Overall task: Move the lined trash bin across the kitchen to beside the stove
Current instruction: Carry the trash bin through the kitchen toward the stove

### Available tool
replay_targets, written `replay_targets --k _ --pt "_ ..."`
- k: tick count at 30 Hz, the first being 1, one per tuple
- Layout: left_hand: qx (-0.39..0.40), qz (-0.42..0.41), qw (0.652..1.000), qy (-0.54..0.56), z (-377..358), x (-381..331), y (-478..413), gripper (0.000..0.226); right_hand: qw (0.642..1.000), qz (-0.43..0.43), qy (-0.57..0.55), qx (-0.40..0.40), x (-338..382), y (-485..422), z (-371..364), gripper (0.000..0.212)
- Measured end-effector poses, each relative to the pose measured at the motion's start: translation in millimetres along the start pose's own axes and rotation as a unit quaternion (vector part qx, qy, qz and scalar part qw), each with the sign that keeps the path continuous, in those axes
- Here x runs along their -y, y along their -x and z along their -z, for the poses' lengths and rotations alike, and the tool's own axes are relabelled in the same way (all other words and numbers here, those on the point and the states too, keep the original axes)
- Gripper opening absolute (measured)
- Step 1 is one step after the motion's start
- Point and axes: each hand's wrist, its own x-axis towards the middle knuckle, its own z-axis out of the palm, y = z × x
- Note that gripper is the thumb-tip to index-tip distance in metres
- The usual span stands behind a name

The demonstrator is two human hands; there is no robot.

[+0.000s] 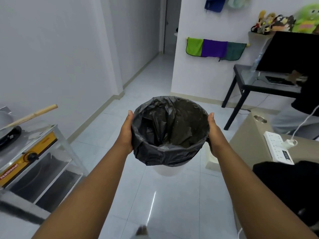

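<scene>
The bin (170, 168), white below a black liner (170, 131) folded over its rim, is held in mid-air above the tiled floor (155, 195), roughly centred in the view. Its long axis is close to vertical, mouth upward and tipped slightly toward the camera, so the crumpled inside of the liner is visible; only a narrow band of the white base shows beneath the liner's overhang. The left hand (126, 133) presses flat against the bin's left side, thumb along the rim and pointing away from the person, fingers hidden behind the liner. The right hand (214, 135) mirrors it on the right side, thumb up at the rim, fingers curled around the wall out of sight. Both hands thus clasp the bin between them, with both forearms extended forward and converging slightly. To the left, well apart from the bin, stands a stove (25, 152) on a metal stand, with a wooden handle (32, 115) projecting over it. To the right lie a white power strip (278, 147) on a beige surface and, farther back, a dark worktop (267, 85).
</scene>
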Motion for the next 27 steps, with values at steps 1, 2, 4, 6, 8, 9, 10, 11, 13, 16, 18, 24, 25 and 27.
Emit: replay_targets --k 1,2,4,6,8,9,10,11,13,16,18,24,25,27 --pt "0.0 -0.003 1.0 0.001 1.9 -2.8 -17.0 0.062 1.0 0.0 0.004 0.004 4.1 -18.3 -2.1 0.08" --pt "-0.002 -0.006 1.0 0.002 4.7 -5.6 -34.3 0.062 1.0 0.0 0.007 0.008 7.6 -36.3 -5.1 0.08" --pt "-0.007 -0.012 1.0 0.002 11.3 -11.5 -72.4 0.062 1.0 0.002 0.008 0.014 14.4 -75.6 -13.5 0.077" --pt "-0.006 -0.02 1.0 0.006 21.0 -17.4 -115.7 0.063 1.0 0.007 0.008 0.021 22.8 -117.4 -24.4 0.075" --pt "-0.008 -0.023 1.0 0.012 31.1 -25.7 -160.1 0.063 0.999 0.01 0.014 0.027 32.9 -159.4 -36.3 0.076" --pt "-0.01 -0.024 1.0 0.01 34.8 -32.1 -181.7 0.063 0.999 0.012 0.019 0.031 38.6 -181.0 -42.1 0.08" --pt "-0.012 -0.023 1.0 0.01 38.7 -39.2 -203.6 0.063 0.999 0.01 0.021 0.035 45.3 -202.5 -47.6 0.085" --pt "-0.013 -0.023 1.0 0.012 42.6 -45.3 -224.4 0.063 0.999 0.008 0.022 0.036 52.2 -222.2 -52.9 0.088" --pt "-0.021 -0.023 0.999 0.017 51.4 -56.8 -264.3 0.061 0.999 0.011 0.019 0.039 63.6 -261.8 -63.1 0.088" --pt "-0.029 -0.026 0.999 0.017 66.3 -73.5 -318.7 0.06 0.999 0.004 0.013 0.033 77.6 -320.7 -81.3 0.087" --pt "-0.039 -0.026 0.999 0.016 75.6 -83.8 -348.1 0.063 0.999 -0.007 0.014 0.033 83.5 -355.9 -94.7 0.08" --pt "-0.07 -0.045 0.996 0.034 110.5 -99.4 -432.2 0.065 0.997 -0.023 0.017 0.072 95.7 -461.5 -132.1 0.08" --pt "-0.079 -0.046 0.995 0.04 115.3 -101.7 -444.8 0.066 0.996 -0.023 0.018 0.084 98.5 -480.3 -139.2 0.08" --pt "-0.109 -0.055 0.992 0.043 124.9 -103.7 -470.2 0.065 0.993 -0.025 0.023 0.11 103.7 -519.1 -155.2 0.086"
